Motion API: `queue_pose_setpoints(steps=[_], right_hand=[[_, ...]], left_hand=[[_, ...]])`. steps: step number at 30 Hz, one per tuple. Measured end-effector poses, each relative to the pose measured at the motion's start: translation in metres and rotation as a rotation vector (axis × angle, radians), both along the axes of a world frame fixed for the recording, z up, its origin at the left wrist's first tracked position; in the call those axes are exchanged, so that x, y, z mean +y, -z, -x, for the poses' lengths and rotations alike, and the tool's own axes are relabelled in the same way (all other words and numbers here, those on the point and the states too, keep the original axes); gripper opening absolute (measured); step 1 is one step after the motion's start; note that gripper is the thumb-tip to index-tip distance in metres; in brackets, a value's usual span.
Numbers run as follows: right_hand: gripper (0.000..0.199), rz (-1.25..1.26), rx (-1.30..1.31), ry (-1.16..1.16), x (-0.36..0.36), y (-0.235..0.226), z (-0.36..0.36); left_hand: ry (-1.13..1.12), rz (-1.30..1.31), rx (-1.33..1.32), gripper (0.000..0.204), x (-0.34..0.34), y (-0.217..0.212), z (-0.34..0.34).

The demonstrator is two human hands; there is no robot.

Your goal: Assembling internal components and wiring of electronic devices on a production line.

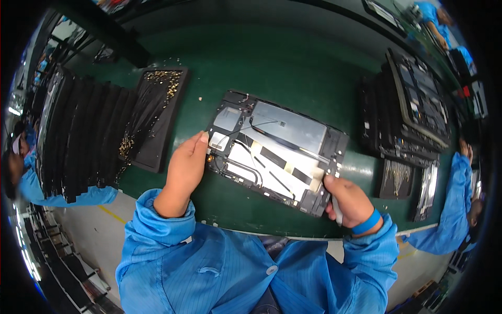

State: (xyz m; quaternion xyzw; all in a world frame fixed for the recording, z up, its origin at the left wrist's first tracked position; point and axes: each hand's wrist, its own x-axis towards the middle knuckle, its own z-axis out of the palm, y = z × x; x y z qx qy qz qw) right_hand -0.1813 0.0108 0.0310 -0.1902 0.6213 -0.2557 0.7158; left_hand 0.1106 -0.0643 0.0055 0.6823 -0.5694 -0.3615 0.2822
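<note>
An opened tablet, its inside facing up, is held tilted above the green bench. Silver plates, black cables and a bright white-silver area show in its dark frame. My left hand is closed on its left edge, thumb on top and fingers hidden underneath. At the lower right corner my right hand grips the frame with the thumb on top. A thin pale grey tool sticks out from under the right fingers; its kind cannot be made out. A blue band circles my right wrist.
Left of me stands a row of black foam trays, beside a black tray with many small gold pieces. Stacked opened tablets rise at the right, near a small tray of thin pale strips. Co-workers in blue sit on both sides.
</note>
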Motion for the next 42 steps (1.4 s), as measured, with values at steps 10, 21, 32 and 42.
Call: queue_pose_setpoints(steps=[10,21,32,42], right_hand=[[0.044,0.429,0.04,0.213,-0.173,-0.01,-0.057],[0.035,1.16,0.789,0.471,-0.081,-0.061,-0.005],[0.065,0.312,1.088,0.721,-0.042,-0.076,0.24],[0.031,0.666,0.64,0.989,-0.032,-0.074,0.206]], left_hand=[[-0.055,0.137,0.109,0.035,0.02,0.013,0.004],[0.227,-0.106,0.414,0.039,-0.014,-0.024,0.107],[0.703,-0.241,0.978,0.075,-0.06,-0.08,0.285],[0.616,0.138,0.968,0.047,-0.051,-0.072,0.268]])
